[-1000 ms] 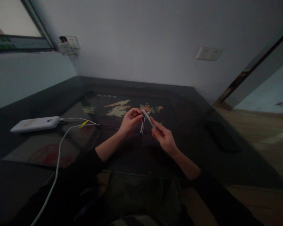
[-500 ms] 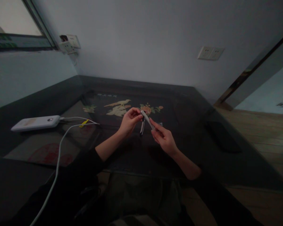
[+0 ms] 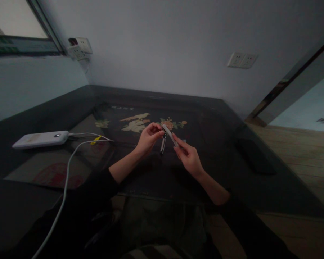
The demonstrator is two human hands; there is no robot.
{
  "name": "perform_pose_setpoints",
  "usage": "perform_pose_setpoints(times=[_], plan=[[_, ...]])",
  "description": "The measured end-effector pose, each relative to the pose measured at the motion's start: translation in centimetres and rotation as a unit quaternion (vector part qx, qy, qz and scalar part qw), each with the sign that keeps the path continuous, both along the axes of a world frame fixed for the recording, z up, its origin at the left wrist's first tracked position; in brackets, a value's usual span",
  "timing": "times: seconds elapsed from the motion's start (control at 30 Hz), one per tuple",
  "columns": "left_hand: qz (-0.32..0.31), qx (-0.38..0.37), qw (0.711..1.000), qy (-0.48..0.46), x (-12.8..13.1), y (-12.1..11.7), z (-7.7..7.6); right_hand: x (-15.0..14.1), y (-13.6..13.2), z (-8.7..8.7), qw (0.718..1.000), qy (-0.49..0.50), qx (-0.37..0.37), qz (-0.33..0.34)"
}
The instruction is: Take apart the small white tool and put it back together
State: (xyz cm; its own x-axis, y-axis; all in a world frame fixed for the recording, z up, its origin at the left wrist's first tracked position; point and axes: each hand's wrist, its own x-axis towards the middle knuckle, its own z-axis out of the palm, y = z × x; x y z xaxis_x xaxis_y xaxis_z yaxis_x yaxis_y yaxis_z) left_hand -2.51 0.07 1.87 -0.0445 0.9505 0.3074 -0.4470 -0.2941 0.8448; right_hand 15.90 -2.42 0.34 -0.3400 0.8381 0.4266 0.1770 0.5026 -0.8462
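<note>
Above the dark table (image 3: 221,194) my two hands meet over its painted bird-and-flower panel (image 3: 136,124). My left hand (image 3: 148,138) is closed in a pinch at the top of a small dark folding tool (image 3: 162,144) that hangs down from the fingertips. My right hand (image 3: 187,158) is closed on a pale, narrow blade-like piece (image 3: 169,135) that slants up and left to meet the dark part at a hinge. I cannot make out exactly what the tool is.
A white power bank (image 3: 40,139) lies at the left of the table, with a white cable (image 3: 67,172) running from it toward me. A dark flat object (image 3: 255,158) rests at the table's right edge. Wall sockets (image 3: 241,60) sit behind.
Both hands keep their hold on the tool; the pale piece shifted only slightly. The view rose a little.
</note>
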Motion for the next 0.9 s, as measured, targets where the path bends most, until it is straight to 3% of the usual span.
perform_pose_setpoints(times=[0.4,0.9], plan=[[0.007,0.002,1.000,0.009,0.2,-0.4,0.2,0.2,0.5,-0.5,1.000,0.020,-0.002,-0.022],[0.007,0.023,1.000,-0.008,0.1,-0.1,0.0,0.0,-0.6,0.1,0.986,0.068,-0.124,0.086]])
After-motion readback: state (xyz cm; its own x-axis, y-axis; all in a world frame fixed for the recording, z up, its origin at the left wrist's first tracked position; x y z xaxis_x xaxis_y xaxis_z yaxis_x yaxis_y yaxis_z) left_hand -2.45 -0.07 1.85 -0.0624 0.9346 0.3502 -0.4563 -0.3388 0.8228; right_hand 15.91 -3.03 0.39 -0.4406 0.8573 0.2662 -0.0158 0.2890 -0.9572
